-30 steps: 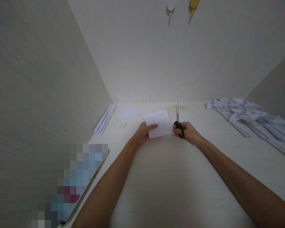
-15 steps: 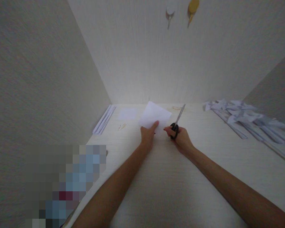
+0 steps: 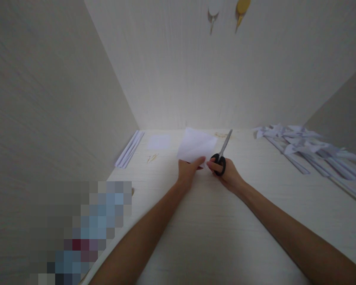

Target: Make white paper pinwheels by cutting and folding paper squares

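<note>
My left hand (image 3: 189, 170) pinches the near edge of a white sheet of paper (image 3: 196, 143), thumb on top and fingers beneath. The paper is tilted above the table. Just to its right, my right hand (image 3: 227, 173) is closed around the black handles of a pair of scissors (image 3: 223, 152). The blades look closed and point up and away from me, off the paper. My right fingertips are close to the paper's near corner; whether they touch it I cannot tell.
Rolled paper sticks (image 3: 129, 149) lie at the table's left edge, near a flat white paper square (image 3: 159, 141) and thin pale sticks or bands (image 3: 153, 158). Folded paper pinwheel-like pieces on sticks (image 3: 311, 148) lie at right. Two hooks (image 3: 242, 10) hang on the back wall.
The paper has shifted slightly right, and my left thumb has slid toward its near right corner. My right hand with the scissors has turned a little, staying in nearly the same place.
</note>
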`<act>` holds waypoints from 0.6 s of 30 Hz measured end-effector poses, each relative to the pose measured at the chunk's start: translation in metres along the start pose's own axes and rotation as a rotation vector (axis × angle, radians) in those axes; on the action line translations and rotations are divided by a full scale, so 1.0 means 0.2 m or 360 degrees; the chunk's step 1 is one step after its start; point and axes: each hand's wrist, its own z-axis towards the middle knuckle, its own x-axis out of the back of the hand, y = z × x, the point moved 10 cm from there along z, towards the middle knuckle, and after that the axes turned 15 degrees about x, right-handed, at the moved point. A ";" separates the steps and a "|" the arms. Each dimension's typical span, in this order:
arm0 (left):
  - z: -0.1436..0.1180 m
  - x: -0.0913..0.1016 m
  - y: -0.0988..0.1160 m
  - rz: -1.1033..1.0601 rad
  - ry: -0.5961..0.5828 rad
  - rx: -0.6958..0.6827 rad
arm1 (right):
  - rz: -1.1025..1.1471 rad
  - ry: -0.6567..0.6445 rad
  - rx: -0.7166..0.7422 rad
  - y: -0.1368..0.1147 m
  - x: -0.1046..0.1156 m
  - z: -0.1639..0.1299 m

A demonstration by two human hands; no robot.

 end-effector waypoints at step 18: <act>-0.01 0.02 0.01 0.0027 0.0085 -0.0014 | -0.0397 -0.0010 0.0176 -0.04 0.01 0.00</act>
